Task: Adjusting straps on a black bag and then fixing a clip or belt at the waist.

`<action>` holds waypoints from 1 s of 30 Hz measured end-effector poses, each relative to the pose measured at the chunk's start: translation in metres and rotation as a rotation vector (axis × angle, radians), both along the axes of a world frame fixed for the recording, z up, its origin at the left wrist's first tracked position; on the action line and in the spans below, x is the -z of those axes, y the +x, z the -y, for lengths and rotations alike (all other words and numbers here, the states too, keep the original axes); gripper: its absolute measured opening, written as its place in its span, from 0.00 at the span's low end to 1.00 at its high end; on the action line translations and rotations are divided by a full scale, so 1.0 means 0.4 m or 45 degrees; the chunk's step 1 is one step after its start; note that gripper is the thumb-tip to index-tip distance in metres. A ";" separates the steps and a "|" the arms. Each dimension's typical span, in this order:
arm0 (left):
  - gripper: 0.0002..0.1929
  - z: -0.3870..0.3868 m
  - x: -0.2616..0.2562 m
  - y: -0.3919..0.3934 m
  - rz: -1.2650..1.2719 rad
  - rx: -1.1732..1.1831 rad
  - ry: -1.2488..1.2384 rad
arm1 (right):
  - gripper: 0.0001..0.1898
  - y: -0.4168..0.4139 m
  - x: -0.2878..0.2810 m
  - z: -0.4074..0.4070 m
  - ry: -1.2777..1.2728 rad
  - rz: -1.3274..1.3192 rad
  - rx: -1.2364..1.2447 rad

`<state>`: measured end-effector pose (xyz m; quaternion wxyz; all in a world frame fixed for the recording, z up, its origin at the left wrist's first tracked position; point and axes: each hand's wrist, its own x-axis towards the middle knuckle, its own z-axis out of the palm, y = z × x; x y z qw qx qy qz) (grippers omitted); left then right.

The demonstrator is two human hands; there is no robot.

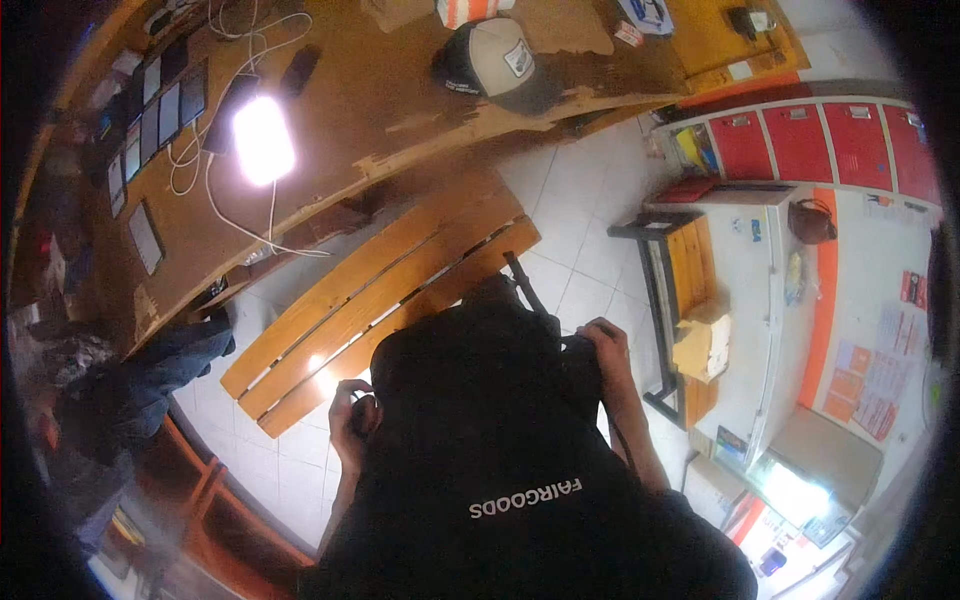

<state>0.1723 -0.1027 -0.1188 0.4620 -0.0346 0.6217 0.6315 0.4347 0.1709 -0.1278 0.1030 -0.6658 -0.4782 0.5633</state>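
Observation:
A black garment (495,420) with pale lettering fills the lower middle, over my body. At its left side my left hand (354,420) is curled with the fingers bent around a small dark thing, perhaps a strap end; its kind cannot be told. On the other side my right hand (606,346) has its fingers bent over the edge of a black fabric piece (579,360) at waist height. A black strap (527,283) sticks out in front of the garment, between the hands and above a slatted wooden bench (375,300).
Ahead, a worn wooden table (375,97) carries a cap (499,60), several phones (150,116), white cables and a glowing lamp (264,140). A person in jeans (180,352) is at the left. At right are another bench (694,262), a torn cardboard box (705,345) and red lockers (799,142).

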 end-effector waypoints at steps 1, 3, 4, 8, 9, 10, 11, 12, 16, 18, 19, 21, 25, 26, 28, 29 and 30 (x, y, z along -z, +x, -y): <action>0.15 -0.011 0.001 -0.001 0.016 -0.080 -0.126 | 0.05 0.003 0.002 0.000 -0.126 -0.018 -0.025; 0.14 -0.015 -0.003 -0.011 0.087 -0.099 -0.132 | 0.05 0.037 0.023 -0.021 -0.221 -0.165 -0.004; 0.13 -0.015 -0.004 -0.013 0.156 -0.122 -0.135 | 0.04 0.048 0.033 -0.027 -0.315 -0.314 0.015; 0.14 -0.017 -0.012 -0.019 0.183 -0.139 -0.204 | 0.05 0.019 0.046 0.006 -0.327 -0.184 -0.107; 0.15 -0.019 -0.012 -0.019 0.226 -0.202 -0.160 | 0.06 0.030 0.067 0.014 -0.306 -0.033 -0.194; 0.15 -0.021 -0.011 -0.020 0.269 -0.263 -0.113 | 0.07 0.039 0.083 0.016 -0.281 0.119 -0.279; 0.15 -0.016 -0.010 -0.016 0.268 -0.277 -0.113 | 0.08 0.029 0.065 0.014 -0.404 0.028 -0.318; 0.16 -0.012 -0.008 -0.013 0.248 -0.292 -0.143 | 0.08 0.024 0.063 0.009 -0.403 0.030 -0.329; 0.16 0.006 -0.018 -0.009 0.227 -0.389 -0.086 | 0.06 0.023 0.028 -0.024 -0.516 0.025 -0.472; 0.15 0.026 -0.016 -0.018 0.261 -0.472 -0.136 | 0.09 -0.011 -0.034 -0.039 -0.477 -0.116 -0.460; 0.15 0.039 -0.011 -0.035 0.268 -0.554 -0.112 | 0.09 -0.042 -0.081 -0.045 -0.474 -0.188 -0.526; 0.14 0.017 -0.027 -0.062 0.255 -0.742 -0.158 | 0.12 -0.056 -0.116 -0.065 -0.416 -0.214 -0.781; 0.12 0.048 0.042 -0.120 0.231 -0.787 0.208 | 0.11 -0.064 -0.170 -0.032 -0.370 -0.300 -1.050; 0.12 0.044 0.040 -0.142 0.218 -0.785 0.204 | 0.15 -0.056 -0.182 -0.019 -0.428 -0.273 -1.093; 0.13 0.028 0.032 -0.185 0.149 -0.769 0.270 | 0.23 -0.039 -0.161 -0.006 -0.084 -0.410 -1.302; 0.13 0.014 0.029 -0.200 0.134 -0.773 0.265 | 0.23 -0.052 -0.172 -0.010 -0.087 -0.426 -1.307; 0.13 -0.006 0.032 -0.219 0.161 -0.765 0.264 | 0.25 -0.084 -0.196 -0.023 -0.367 -0.388 -1.062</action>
